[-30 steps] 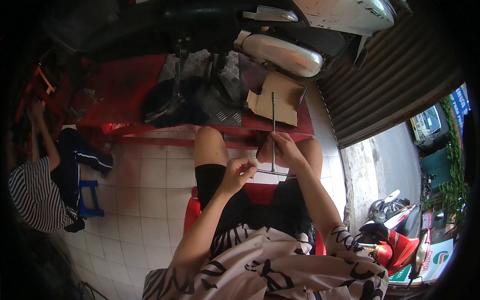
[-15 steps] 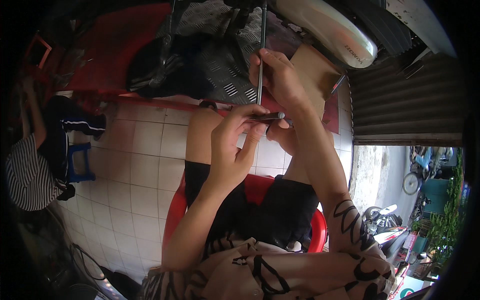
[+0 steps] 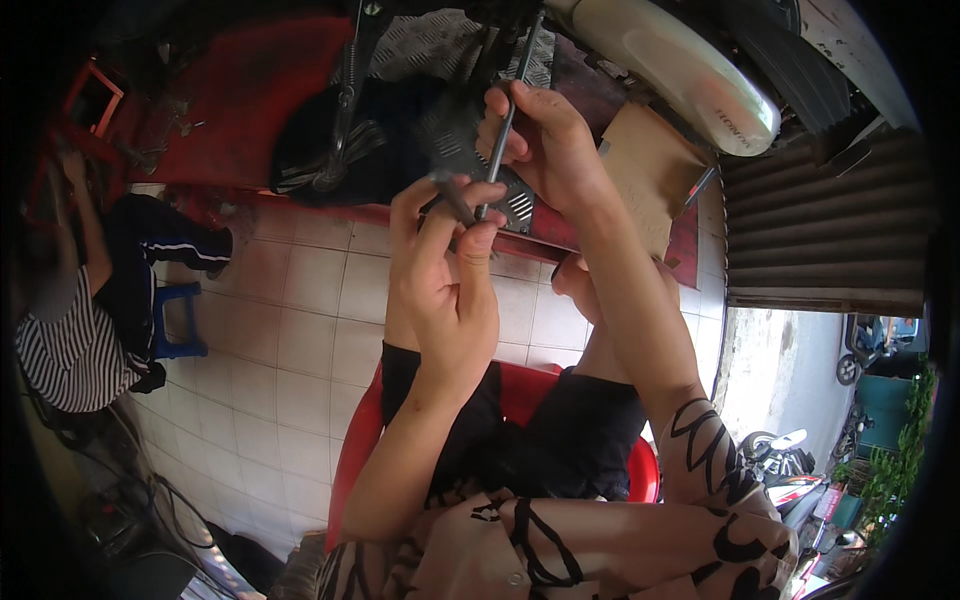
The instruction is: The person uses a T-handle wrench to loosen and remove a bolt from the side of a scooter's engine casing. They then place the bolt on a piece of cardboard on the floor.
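Note:
A long, thin metal rod slants from the motorbike parts above down to between my hands. My right hand is closed round its middle, thumb on top. My left hand pinches a short dark bar-like tool between thumb and fingers, right at the rod's lower end. The tool is smeared by motion, so its exact kind is unclear. Whether the left fingertips also touch the rod's end cannot be made out.
Above are a pale motorbike exhaust cover, a coil spring and a red platform with a cardboard piece. I sit on a red chair. At left, another person works beside a blue stool.
My left hand has moved up and left, swinging the dark tool from nearly level to a steep slant. The rod tilts more, and my right hand is slightly higher.

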The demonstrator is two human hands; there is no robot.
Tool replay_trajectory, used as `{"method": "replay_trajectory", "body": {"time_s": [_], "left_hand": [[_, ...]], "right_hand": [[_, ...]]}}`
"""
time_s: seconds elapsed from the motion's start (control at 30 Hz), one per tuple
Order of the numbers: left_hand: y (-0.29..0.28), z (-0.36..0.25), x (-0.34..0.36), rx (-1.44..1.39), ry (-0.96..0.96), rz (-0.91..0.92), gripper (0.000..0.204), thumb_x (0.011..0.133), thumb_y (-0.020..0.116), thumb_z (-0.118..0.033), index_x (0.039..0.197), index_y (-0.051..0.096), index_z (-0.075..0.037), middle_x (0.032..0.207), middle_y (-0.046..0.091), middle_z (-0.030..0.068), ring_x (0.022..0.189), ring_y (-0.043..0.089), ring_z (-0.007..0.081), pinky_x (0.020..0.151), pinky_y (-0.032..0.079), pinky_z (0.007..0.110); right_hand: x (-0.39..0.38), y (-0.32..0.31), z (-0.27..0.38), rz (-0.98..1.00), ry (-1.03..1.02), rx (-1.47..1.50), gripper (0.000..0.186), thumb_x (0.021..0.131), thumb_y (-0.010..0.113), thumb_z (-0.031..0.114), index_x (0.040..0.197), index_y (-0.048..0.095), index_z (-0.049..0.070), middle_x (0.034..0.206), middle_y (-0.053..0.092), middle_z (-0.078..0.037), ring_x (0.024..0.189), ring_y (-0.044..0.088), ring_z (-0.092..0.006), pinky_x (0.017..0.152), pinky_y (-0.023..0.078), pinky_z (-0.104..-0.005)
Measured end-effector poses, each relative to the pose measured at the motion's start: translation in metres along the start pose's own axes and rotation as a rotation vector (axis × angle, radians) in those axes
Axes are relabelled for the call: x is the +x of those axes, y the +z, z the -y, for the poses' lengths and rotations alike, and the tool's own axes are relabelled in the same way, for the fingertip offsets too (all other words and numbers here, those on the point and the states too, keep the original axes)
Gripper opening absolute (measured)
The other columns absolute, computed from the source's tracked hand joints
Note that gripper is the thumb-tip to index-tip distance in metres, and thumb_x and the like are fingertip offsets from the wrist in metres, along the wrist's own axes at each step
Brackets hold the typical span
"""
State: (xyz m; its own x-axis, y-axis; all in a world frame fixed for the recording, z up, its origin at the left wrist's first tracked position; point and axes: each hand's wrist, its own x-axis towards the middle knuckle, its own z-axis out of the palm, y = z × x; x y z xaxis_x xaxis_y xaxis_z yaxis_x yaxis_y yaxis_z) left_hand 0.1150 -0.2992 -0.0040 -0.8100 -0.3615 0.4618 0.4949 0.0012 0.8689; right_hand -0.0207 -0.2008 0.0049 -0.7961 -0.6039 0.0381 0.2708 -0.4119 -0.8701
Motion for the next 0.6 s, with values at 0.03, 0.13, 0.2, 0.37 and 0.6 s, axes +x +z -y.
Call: {"method": "replay_trajectory", "body": {"time_s": [0.03, 0.13, 0.2, 0.37, 0.6], "left_hand": [[0.001, 0.0, 0.004, 0.061, 0.068, 0.018, 0.023, 0.101, 0.044, -0.015, 0.109, 0.056, 0.002, 0.109, 0.057, 0.009, 0.08, 0.064, 0.0158, 0.061, 0.045, 0.023], [0.0, -0.012, 0.01, -0.251, -0.216, 0.219, 0.034, 0.103, 0.037, -0.027, 0.099, 0.058, 0.0, 0.085, 0.056, 0.0064, 0.072, 0.059, 0.0118, 0.062, 0.044, 0.023], [-0.004, -0.011, 0.009, -0.261, -0.332, 0.38, 0.043, 0.104, 0.031, -0.037, 0.085, 0.053, -0.005, 0.061, 0.046, -0.0011, 0.06, 0.047, 0.0074, 0.057, 0.038, 0.022], [-0.005, 0.005, 0.017, -0.381, -0.173, 0.464, 0.047, 0.1, 0.037, -0.046, 0.072, 0.033, -0.009, 0.058, 0.029, -0.0044, 0.053, 0.026, 0.0057, 0.048, 0.021, 0.024], [-0.014, -0.007, 0.028, -0.14, -0.131, 0.443, 0.05, 0.098, 0.036, -0.052, 0.072, 0.03, -0.01, 0.059, 0.024, -0.0048, 0.052, 0.023, 0.006, 0.05, 0.024, 0.025]], "right_hand": [[0.001, -0.001, 0.003, 0.024, -0.005, 0.049, 0.029, 0.099, 0.042, 0.029, 0.084, 0.051, 0.006, 0.054, 0.036, 0.002, 0.053, 0.031, -0.0089, 0.054, 0.027, -0.0249], [0.004, -0.003, 0.012, 0.112, -0.003, 0.129, 0.03, 0.099, 0.044, 0.033, 0.085, 0.051, 0.007, 0.053, 0.036, 0.003, 0.054, 0.032, -0.009, 0.055, 0.028, -0.0247], [0.001, -0.009, 0.007, 0.18, -0.009, 0.202, 0.032, 0.098, 0.045, 0.035, 0.085, 0.052, 0.007, 0.052, 0.036, 0.002, 0.052, 0.031, -0.0093, 0.055, 0.028, -0.0249], [0.004, -0.005, 0.004, 0.163, -0.048, 0.21, 0.031, 0.1, 0.043, 0.031, 0.086, 0.053, 0.006, 0.053, 0.037, 0.002, 0.051, 0.031, -0.009, 0.054, 0.028, -0.0253], [0.009, 0.002, -0.003, 0.145, -0.094, 0.293, 0.028, 0.1, 0.041, 0.026, 0.087, 0.054, 0.005, 0.056, 0.038, 0.003, 0.053, 0.032, -0.0084, 0.054, 0.029, -0.0248]]}}
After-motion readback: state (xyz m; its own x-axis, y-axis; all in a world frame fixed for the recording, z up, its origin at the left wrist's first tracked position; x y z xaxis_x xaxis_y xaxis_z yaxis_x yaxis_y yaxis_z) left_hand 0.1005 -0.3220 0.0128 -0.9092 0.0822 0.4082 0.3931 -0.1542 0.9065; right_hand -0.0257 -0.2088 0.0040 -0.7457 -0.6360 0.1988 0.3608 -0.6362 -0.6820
